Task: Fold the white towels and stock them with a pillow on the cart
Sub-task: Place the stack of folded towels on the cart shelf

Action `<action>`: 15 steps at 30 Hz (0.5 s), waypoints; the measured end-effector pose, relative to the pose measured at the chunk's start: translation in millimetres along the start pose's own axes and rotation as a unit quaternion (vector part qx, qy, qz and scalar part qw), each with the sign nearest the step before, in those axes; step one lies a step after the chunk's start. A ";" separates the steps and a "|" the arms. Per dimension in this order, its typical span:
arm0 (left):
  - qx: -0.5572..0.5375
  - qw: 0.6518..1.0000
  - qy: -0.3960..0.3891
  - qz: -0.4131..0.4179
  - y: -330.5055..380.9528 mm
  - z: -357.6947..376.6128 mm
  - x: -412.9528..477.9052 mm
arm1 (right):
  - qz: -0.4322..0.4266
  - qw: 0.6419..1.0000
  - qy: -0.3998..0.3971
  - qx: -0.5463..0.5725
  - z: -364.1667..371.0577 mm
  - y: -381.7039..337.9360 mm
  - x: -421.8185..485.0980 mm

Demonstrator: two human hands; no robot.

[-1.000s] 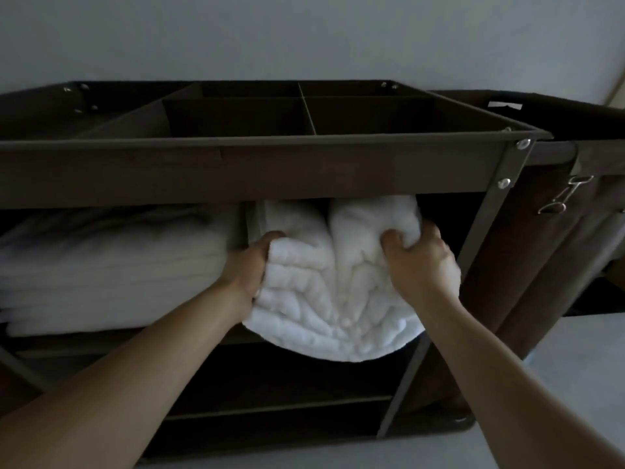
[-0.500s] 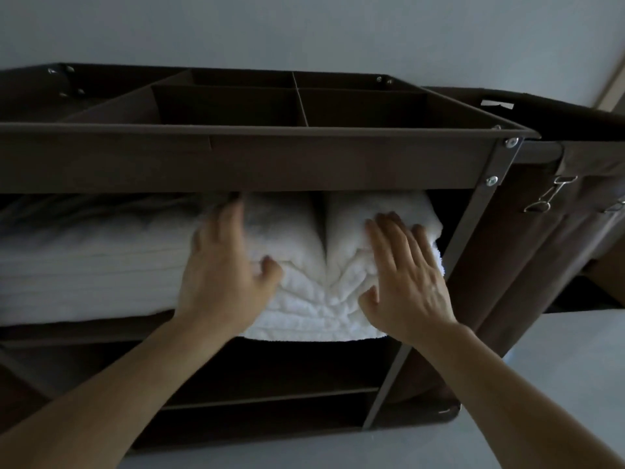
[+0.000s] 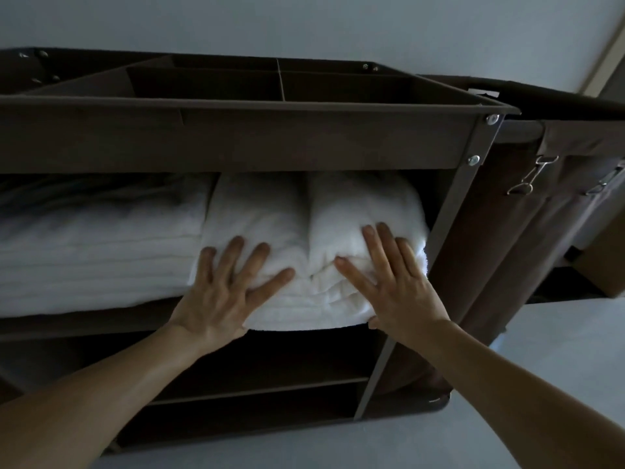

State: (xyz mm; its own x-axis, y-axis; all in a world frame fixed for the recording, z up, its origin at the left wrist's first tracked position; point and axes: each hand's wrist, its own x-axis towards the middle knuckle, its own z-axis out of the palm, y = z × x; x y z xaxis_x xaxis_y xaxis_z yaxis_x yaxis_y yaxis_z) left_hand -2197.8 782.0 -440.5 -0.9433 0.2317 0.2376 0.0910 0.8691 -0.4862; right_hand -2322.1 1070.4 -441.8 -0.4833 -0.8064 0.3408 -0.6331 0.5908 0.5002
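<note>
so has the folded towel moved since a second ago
Yes: the folded towel has slid deeper into the cart. It bulged far past the shelf edge before; now only its front lip overhangs.

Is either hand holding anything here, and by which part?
Nothing is held. The left hand and right hand lie flat, pressing the front of the folded towel on the cart shelf.

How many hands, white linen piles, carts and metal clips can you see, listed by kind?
Hands: 2, the left hand and the right hand
White linen piles: 2, the folded towel and the stack beside it
Cart: 1
Metal clips: 2
Total: 7
</note>
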 end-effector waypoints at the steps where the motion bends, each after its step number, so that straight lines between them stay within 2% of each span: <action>1: -0.014 1.000 0.015 -0.005 -3.4 0.0 -0.7 | 0.003 1.000 0.018 -0.011 2.7 -1.5 -1.2; 5: -0.046 0.997 0.044 -0.051 -10.8 -22.9 9.2 | 0.023 0.997 0.079 0.007 2.2 4.7 5.8; 11: -0.064 0.983 0.102 -0.140 -26.3 -60.1 56.3 | 0.132 0.976 0.168 0.037 -15.2 21.4 52.0; 13: -0.078 0.979 0.100 -0.162 -24.6 -53.1 64.7 | 0.147 0.974 0.171 0.024 -8.3 26.5 62.1; 15: -0.080 0.983 0.078 -0.149 -9.0 -31.9 56.2 | 0.136 0.981 0.140 0.014 3.8 18.8 53.7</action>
State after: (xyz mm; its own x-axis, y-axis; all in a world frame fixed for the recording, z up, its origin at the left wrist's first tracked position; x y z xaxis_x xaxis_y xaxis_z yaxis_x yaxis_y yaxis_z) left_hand -2241.5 801.2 -395.9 -0.8768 0.0105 0.4808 -0.1204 0.9631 -0.2406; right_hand -2362.3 1038.3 -417.0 -0.4539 -0.5913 0.6666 -0.5222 0.7827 0.3387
